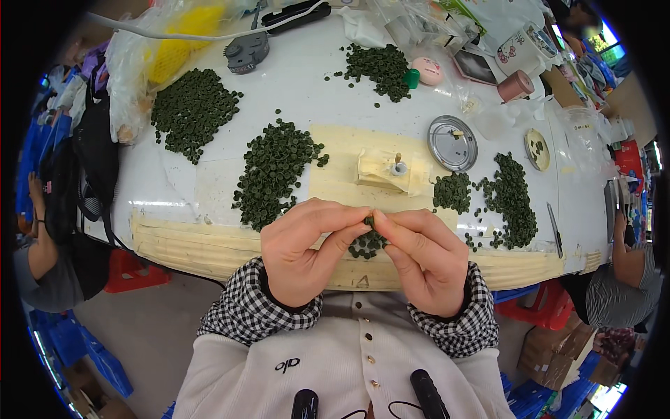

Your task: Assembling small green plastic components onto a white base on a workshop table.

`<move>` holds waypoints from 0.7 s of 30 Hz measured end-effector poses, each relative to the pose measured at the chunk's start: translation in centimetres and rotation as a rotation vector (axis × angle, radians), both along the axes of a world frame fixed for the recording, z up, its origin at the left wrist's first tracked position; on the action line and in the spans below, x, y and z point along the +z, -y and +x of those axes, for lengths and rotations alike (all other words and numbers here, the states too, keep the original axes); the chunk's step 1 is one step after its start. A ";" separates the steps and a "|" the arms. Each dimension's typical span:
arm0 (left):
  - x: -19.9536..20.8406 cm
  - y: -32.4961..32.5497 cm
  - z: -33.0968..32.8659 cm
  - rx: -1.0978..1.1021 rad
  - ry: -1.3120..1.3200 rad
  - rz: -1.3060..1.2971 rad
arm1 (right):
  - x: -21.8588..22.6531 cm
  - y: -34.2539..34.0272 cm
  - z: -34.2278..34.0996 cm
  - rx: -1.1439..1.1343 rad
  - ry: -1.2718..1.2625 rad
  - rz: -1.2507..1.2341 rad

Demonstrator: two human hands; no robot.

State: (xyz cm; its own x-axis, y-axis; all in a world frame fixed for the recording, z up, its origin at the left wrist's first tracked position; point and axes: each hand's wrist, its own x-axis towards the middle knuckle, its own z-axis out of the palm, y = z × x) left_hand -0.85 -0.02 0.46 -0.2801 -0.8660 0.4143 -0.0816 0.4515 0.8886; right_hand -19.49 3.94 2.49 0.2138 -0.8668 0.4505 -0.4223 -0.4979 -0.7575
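My left hand (pixel 300 244) and my right hand (pixel 431 257) meet over the near edge of the table, fingertips almost touching. Between them they pinch a small dark green piece (pixel 369 221), mostly hidden by the fingers. Just below the fingertips lies a small heap of dark green round pieces (pixel 368 246). A larger pile of such pieces (pixel 269 178) is beside my left hand. Beyond my hands, a taped block (pixel 380 171) carries a small upright metal pin (pixel 398 166). Right of it lies a smaller green heap (pixel 452 193).
More green piles lie at the far left (pixel 192 115), back (pixel 380 70) and right (pixel 511 202). A round metal tin lid (pixel 452 143), a smaller dish (pixel 537 149) and a slim knife-like tool (pixel 555 230) sit on the right. People sit at both sides.
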 end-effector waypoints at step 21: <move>0.4 0.2 0.0 -0.002 0.113 -0.124 | 0.0 0.2 -0.4 0.041 0.027 0.055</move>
